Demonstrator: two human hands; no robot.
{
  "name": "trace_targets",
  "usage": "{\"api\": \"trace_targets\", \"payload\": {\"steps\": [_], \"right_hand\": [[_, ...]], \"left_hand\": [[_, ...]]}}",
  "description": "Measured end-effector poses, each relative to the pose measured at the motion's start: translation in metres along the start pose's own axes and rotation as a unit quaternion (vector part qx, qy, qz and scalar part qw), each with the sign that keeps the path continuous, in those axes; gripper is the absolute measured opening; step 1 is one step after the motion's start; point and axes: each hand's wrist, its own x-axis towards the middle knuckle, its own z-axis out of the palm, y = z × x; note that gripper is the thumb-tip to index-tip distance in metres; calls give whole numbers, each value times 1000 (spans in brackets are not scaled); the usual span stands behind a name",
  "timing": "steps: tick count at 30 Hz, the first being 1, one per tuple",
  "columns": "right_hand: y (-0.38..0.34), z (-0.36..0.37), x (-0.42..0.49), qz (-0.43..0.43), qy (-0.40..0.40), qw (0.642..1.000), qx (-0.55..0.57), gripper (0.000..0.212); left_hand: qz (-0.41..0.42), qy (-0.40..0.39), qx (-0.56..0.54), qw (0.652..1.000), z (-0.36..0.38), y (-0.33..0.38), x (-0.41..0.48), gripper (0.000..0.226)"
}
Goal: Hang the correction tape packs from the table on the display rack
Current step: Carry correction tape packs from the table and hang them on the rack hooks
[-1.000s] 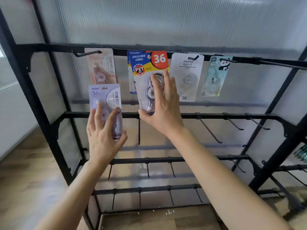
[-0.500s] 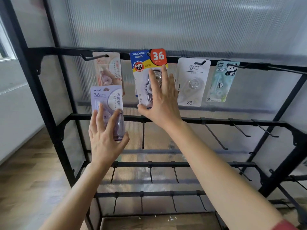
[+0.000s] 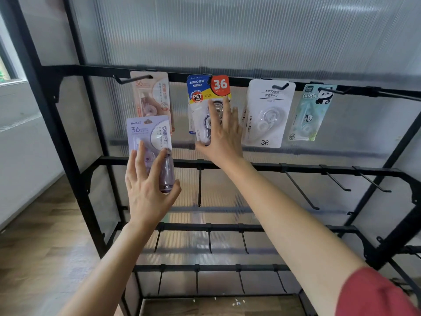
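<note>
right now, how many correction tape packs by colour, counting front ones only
Pink pack: 1
Purple pack: 1, held in the left hand
Blue and yellow pack: 1
White pack: 1
Teal panda pack: 1
Total: 5

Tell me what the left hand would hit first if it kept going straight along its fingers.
Likely the peach pack hanging on the leftmost top hook. The left hand points up at it, and the purple pack it holds overlaps its lower part in this view; depth between them is unclear.
</note>
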Motion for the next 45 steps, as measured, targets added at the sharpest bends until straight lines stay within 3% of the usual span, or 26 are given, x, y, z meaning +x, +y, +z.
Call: {"api": "trace_targets", "payload": {"steps": [6,13,20,30,34,38,41,45], "right_hand": [[5,13,21,9,-37,999,-21,98],[18,14,10,-12,-64,997,-34,81],[43,-24,-50,-5,-40,999,1,71],[144,-95,-140,96,39,995,-13,63],[192,-115,-167,122,93,986,66,57],[223,-137,-174,151,103,949,258,40],[232,-155,-167,132,59,900,410,25],[246,-166,-160,112,-11,862,494,19]], "left_hand": [[15,-15,3,1000,6,7,3,66],[17,-26,-4,1000,7,14,-1,66],[44,-40,-62,996,27,56,-10,67],[129,-57,-129,982,70,160,-32,67],[134,-63,-142,979,88,209,-47,71],[116,-53,-164,978,101,257,-61,77],[109,-35,-165,980,111,286,-70,87],[114,-16,-168,979,122,321,-80,90]]}}
